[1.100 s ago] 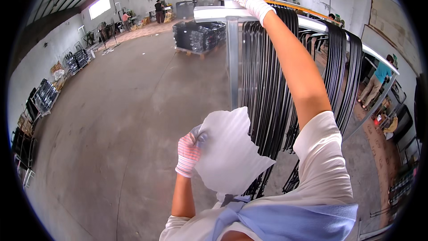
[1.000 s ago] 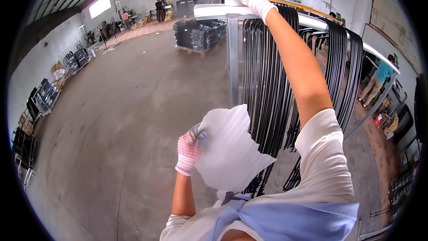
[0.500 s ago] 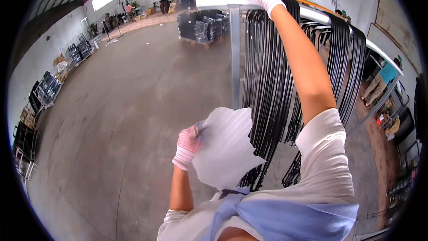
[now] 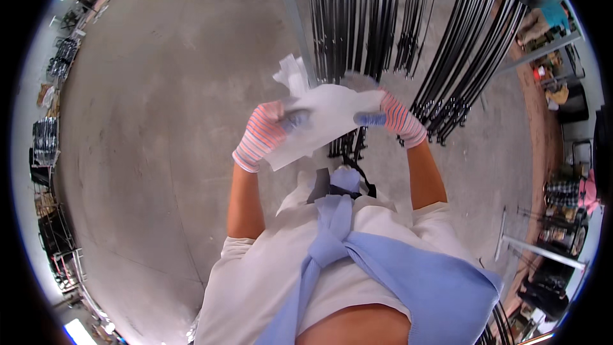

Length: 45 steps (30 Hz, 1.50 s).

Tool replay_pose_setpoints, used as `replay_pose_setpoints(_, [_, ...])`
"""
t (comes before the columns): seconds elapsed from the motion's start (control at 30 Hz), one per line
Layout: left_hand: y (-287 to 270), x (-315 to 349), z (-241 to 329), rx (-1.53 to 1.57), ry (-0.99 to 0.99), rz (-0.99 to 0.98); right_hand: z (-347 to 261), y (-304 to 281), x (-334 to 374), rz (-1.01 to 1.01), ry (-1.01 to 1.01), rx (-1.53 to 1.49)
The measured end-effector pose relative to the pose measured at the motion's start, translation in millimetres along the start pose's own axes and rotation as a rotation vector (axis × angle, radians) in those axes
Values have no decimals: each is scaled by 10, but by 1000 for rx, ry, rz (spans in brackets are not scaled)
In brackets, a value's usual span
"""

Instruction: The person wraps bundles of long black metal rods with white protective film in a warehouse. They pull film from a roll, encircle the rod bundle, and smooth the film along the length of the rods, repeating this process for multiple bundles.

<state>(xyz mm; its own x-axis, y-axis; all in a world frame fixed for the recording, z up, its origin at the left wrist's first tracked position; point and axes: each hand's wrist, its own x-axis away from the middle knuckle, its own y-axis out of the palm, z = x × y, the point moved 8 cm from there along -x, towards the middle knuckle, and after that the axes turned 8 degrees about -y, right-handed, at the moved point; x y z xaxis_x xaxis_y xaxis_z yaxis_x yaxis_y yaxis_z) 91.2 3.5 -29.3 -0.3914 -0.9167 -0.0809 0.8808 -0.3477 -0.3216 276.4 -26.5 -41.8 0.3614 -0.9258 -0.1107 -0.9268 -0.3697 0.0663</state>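
A thin white sheet [image 4: 325, 112], creased and ragged at its edges, is stretched between my two gloved hands in front of my chest. My left hand [image 4: 263, 133], in a striped knit glove with a blue palm, is closed on the sheet's left part. On the other side, my right hand [image 4: 399, 118] in a matching glove pinches its right end. A loose flap of the sheet sticks up at its far left, slightly blurred. Whether it is paper or thin foam, I cannot tell. Just beyond hang many black metal tubes [image 4: 351, 19], their lower ends partly behind the sheet.
A grey metal post [image 4: 292, 13] stands at the left of the hanging tubes. More black tubes [image 4: 472, 45] hang to the right. Stacked goods [image 4: 46, 141] line the left wall. A person in a teal top [image 4: 554, 16] is at the far right.
My right hand has come down from the top of the rack and now grips the sheet. My left hand stays on it. The view has tilted down, and the sheet is now pulled wide.
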Motion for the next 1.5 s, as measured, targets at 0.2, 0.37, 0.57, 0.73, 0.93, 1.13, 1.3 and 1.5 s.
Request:
replay_pose_setpoints(0.2, [765,325,-147,40,-200,-588,853,-15,1058,212,220,-55])
replay_pose_setpoints(0.37, [853,417,-1808,544,-641,-447,1144,-574,1810,339,309,292])
replay_pose_setpoints(0.57, [881,-165,-1708,-294,-378,-273,1475,-1221,2433,318,912,653])
replay_pose_setpoints(0.73, [1534,-698,-1750,83,-336,-566,1448,-1085,1954,-138,969,926])
replay_pose_setpoints(0.93, [1922,-716,-2270,546,-472,-513,1290,25,1040,-206,186,920])
replay_pose_setpoints(1.13, [1963,-674,-2444,599,-406,-471,1977,435,713,-511,558,1337])
replay_pose_setpoints(1.3, [1881,-529,-1906,157,-388,-407,2413,13,790,-85,1030,1225])
replay_pose_setpoints(1.5, [1999,-598,-2326,-2,-245,-338,2460,66,719,-293,1077,1309])
